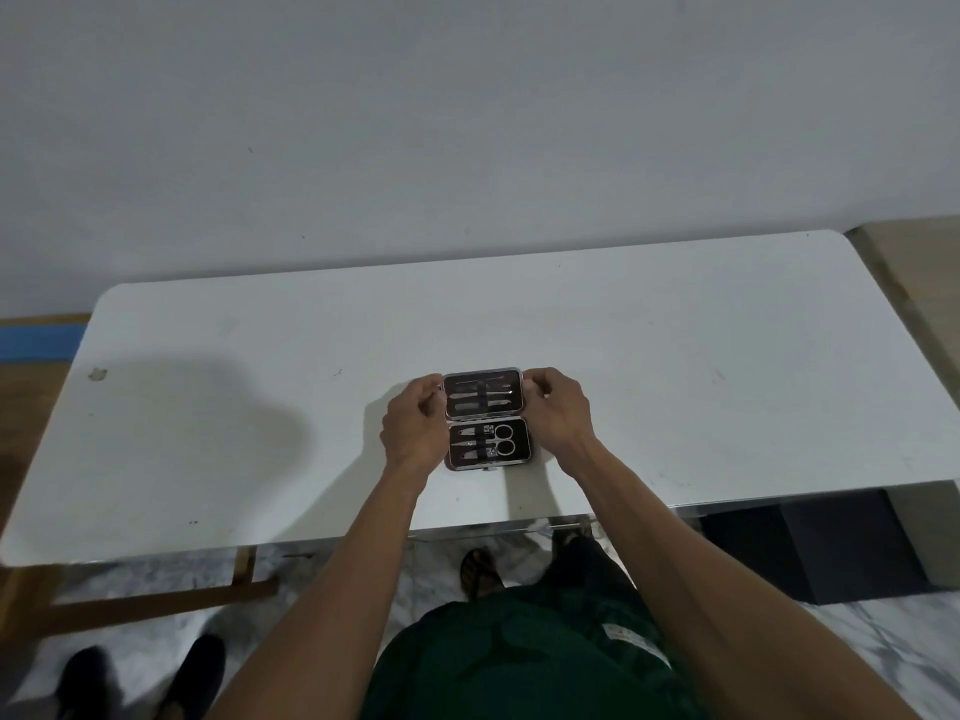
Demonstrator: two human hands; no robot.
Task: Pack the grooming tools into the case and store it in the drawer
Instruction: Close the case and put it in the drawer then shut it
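A small grooming case (pixel 487 419) lies open flat on the white table (pixel 675 366), its dark lining showing. Its far half holds several thin metal tools under a strap. In the near half sit small scissors (pixel 501 440) and other metal tools. My left hand (pixel 413 426) pinches the left edge of the far half. My right hand (pixel 558 410) pinches that half's right edge. No loose tools lie on the table. No drawer front can be made out.
The wall stands just behind the table's far edge. A dark box-like unit (pixel 810 548) sits under the table's right end. Wooden table legs (pixel 156 600) show at the lower left. Someone's dark shoes (pixel 140 678) are on the marble floor at the bottom left.
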